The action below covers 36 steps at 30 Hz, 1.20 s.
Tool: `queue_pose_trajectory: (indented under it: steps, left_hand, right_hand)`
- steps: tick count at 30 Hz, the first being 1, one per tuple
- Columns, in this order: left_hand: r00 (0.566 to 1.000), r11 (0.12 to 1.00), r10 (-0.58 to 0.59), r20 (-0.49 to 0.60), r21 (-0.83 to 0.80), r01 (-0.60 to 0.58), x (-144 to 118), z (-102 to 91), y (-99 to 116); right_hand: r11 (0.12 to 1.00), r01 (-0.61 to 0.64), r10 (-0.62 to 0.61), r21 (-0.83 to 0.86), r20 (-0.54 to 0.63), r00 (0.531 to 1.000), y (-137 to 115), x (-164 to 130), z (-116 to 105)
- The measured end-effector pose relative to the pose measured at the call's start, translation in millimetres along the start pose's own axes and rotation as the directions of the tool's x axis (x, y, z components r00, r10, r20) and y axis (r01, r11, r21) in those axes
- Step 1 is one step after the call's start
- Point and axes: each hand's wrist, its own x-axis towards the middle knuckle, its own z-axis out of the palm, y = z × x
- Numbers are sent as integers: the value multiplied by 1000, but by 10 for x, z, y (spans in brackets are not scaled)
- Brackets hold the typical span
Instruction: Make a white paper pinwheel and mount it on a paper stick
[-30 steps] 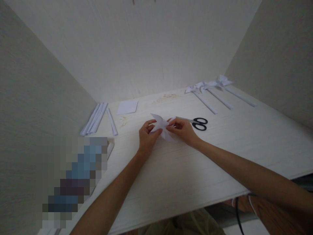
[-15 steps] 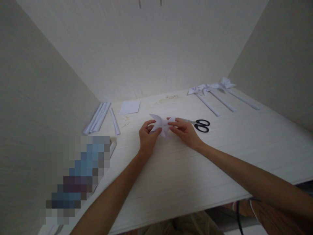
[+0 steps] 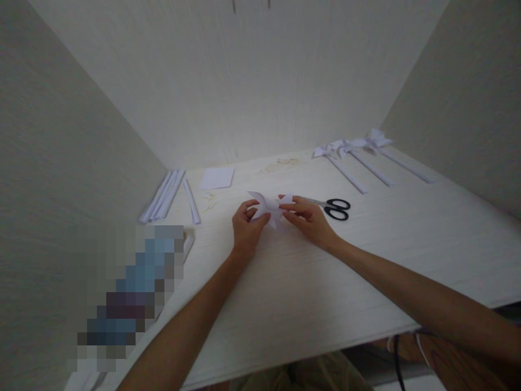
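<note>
Your left hand (image 3: 246,228) and right hand (image 3: 310,218) both pinch the paper (image 3: 269,207) at frame centre, scissors (image 3: 334,208) just right.

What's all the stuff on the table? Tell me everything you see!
folded paper piece: 1, white, table centre, pinched by both hands
scissors: 1, black handles, just right of the hands
paper pinwheels on sticks: about 3, white, far right
rolled paper sticks: several, white, far left by the wall
square paper sheet: 1, white, back centre
table: 1, whitish wood grain
left hand: 1, gripping the paper's left side
right hand: 1, gripping the paper's right side
</note>
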Motion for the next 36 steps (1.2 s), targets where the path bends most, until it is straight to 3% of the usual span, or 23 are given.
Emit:
queue_pose_trajectory:
  steps: [18,27,30,36]
  left_hand:
    - [997,1000,-1,72,17,-1,4,-19,-39]
    - [996,991,-83,-36,-112,79,101,-75,-92]
    - [996,988,-88,-16,-132,86,101,-83,-99]
    - [995,980,-98,-5,-175,96,83,-92,-96]
  right_hand:
    - [998,-61,62,19,-50,997,16,-4,-19]
    - [992,-112,124,60,-303,945,160,63,-103]
    - [980,-194,199,43,-290,936,198,79,-115]
    - [979,-203,192,-24,-232,954,168,67,-103]
